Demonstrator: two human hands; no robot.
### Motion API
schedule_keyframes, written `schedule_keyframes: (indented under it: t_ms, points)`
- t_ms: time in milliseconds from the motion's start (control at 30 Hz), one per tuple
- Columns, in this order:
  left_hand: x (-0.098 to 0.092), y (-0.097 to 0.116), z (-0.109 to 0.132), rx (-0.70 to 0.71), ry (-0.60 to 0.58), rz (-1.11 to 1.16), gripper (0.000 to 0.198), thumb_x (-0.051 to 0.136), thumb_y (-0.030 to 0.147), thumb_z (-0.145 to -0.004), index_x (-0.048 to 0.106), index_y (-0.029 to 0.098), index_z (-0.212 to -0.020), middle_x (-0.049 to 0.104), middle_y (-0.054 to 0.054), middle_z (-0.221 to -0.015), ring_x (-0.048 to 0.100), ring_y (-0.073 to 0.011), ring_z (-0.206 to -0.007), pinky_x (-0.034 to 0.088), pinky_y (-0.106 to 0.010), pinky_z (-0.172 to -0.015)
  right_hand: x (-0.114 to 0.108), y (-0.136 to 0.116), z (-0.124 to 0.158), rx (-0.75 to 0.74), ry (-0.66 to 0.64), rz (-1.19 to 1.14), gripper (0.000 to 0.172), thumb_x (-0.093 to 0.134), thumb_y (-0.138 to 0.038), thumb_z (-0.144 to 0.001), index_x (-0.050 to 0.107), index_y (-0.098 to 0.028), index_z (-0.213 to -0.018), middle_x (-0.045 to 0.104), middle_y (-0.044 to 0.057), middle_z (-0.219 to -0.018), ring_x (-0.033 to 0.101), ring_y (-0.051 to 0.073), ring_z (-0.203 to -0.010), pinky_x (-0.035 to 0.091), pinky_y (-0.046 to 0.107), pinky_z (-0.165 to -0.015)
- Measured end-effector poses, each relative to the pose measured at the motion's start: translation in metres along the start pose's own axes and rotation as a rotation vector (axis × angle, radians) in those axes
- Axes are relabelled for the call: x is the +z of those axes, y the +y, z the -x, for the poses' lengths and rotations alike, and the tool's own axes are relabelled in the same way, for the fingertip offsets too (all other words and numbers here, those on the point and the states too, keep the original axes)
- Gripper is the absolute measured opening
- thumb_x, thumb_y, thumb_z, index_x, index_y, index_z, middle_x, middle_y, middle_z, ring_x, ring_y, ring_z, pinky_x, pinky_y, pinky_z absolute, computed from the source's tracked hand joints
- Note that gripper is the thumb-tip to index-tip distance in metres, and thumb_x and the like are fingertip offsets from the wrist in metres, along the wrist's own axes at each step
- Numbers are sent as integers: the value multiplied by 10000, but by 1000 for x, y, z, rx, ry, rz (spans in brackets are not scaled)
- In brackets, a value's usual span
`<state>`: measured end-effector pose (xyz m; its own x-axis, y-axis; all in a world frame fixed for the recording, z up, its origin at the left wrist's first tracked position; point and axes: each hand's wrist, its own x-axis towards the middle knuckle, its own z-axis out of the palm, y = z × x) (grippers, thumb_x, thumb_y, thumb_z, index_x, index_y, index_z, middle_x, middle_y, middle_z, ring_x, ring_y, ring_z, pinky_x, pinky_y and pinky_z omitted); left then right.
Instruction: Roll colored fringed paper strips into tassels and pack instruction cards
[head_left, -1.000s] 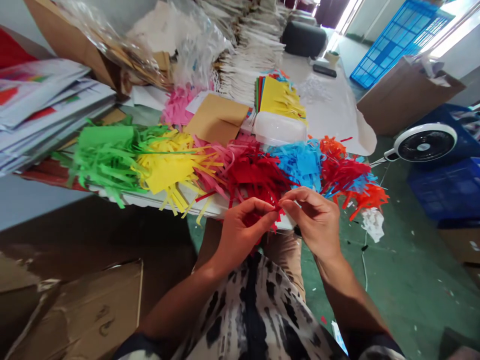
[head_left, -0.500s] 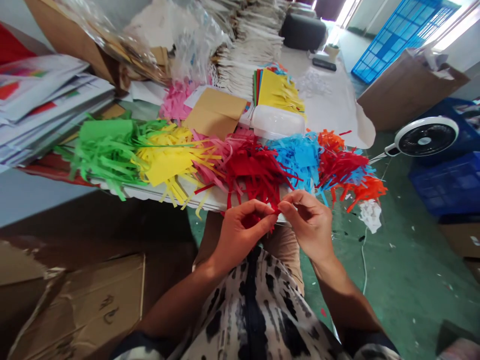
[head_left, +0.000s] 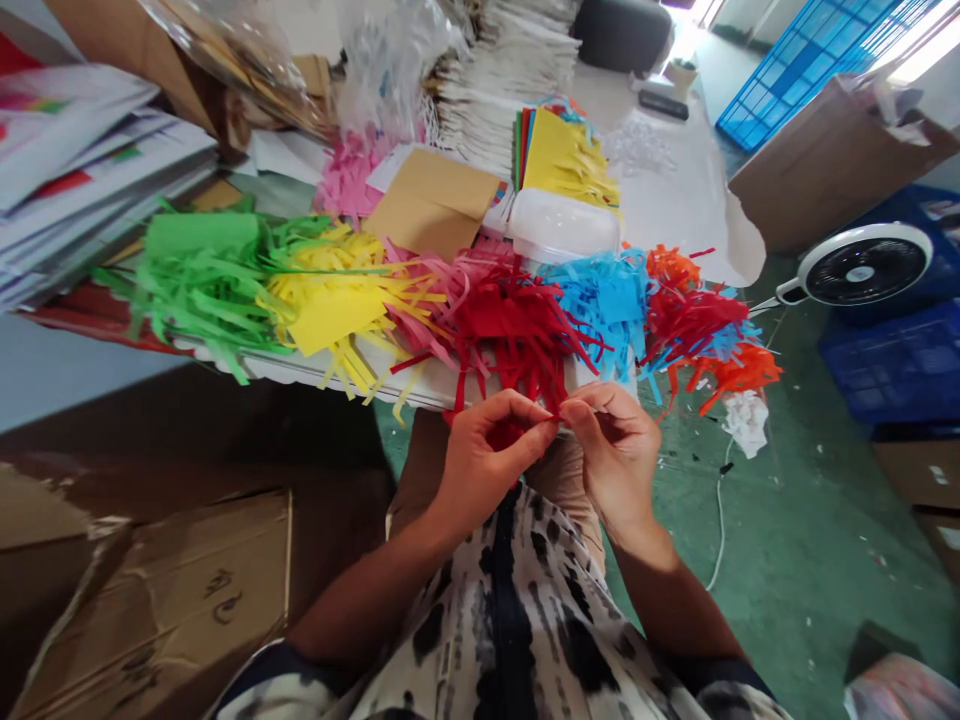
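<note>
Just off the table's front edge, my left hand [head_left: 495,445] and my right hand [head_left: 615,440] meet fingertip to fingertip. Both are closed in a pinch on red fringed paper [head_left: 508,434], most of which the left fingers hide. Directly beyond them lies a pile of red paper fringe [head_left: 502,315], its strips hanging over the edge. Blue fringe [head_left: 604,295] sits to its right, with mixed red and orange fringe [head_left: 697,325] farther along. On the left are yellow fringe [head_left: 337,300] and green fringe [head_left: 206,270].
Behind the fringes stand a white plastic box [head_left: 562,225], a brown envelope [head_left: 435,200] and stacked yellow fringed sheets [head_left: 566,160]. A small fan [head_left: 862,268] juts out at the right. Stacked papers [head_left: 97,190] lie at the left; a cardboard box [head_left: 202,590] is below.
The view has shifted slightly, so the table things sit a little higher in the picture. My hands keep their pinch on the red paper, with fingertips still together.
</note>
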<state>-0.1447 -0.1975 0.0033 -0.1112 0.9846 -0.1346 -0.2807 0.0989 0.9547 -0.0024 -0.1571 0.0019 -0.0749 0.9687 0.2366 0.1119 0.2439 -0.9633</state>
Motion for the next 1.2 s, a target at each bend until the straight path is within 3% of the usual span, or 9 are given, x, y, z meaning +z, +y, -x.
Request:
schedule_keyframes:
  t_ms: [400,700,933,1200]
  points:
    - [3,-1,3,27,10,13,200,831,360,-854,710,203,-825,670,23,-714,586,-106,-596,456,-230,-578,1,1,8,-121,78,-3,144,710,-342,-978,681,-269,-857,663,-6,-792,617,157,-756,517,306,-706]
    - [6,-1,3,104,1,-31,159,793,289,-883,702,180,-812,656,27,-730,560,-85,-618,435,-205,-576,-1,7,8,-206,54,37,82,740,-283,-958,707,-259,-887,686,-19,-821,642,142,-778,516,280,-707]
    - [6,-1,1,194,-20,-96,116,774,235,-884,708,171,-814,662,22,-730,570,-86,-613,433,-207,-556,-2,9,9,-197,34,2,93,709,-218,-975,682,-251,-893,639,-33,-813,603,121,-762,483,260,-707]
    - [4,-4,-4,281,-56,-190,63,759,194,-895,731,172,-844,689,8,-767,597,-99,-664,445,-231,-606,-8,9,9,-107,-36,34,122,691,-293,-998,680,-245,-887,640,-26,-812,601,123,-761,486,244,-699]
